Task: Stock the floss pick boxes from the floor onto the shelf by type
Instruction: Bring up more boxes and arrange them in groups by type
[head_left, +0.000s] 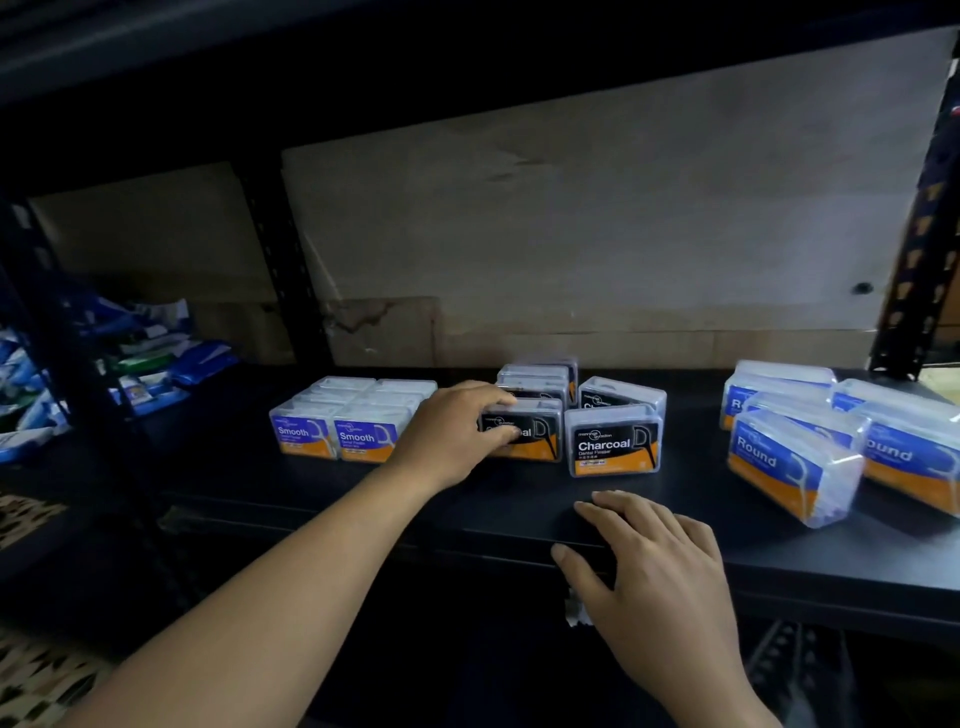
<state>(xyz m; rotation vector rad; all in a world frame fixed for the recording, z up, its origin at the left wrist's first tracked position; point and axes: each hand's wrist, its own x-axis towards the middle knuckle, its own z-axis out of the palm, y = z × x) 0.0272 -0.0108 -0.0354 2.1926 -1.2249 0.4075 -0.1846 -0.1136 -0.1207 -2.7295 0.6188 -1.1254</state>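
Left hand (457, 431) has its fingers wrapped round the front-left Charcoal box (527, 434) on the black shelf (363, 499). Right hand (649, 566) lies open and flat on the shelf's front edge, holding nothing. Left of the Charcoal boxes sit the Smooth boxes (335, 434); Round boxes (795, 457) lie tilted off to their right.

Blue and green packets (156, 358) heaped left; cardboard backing (597, 208) behind.
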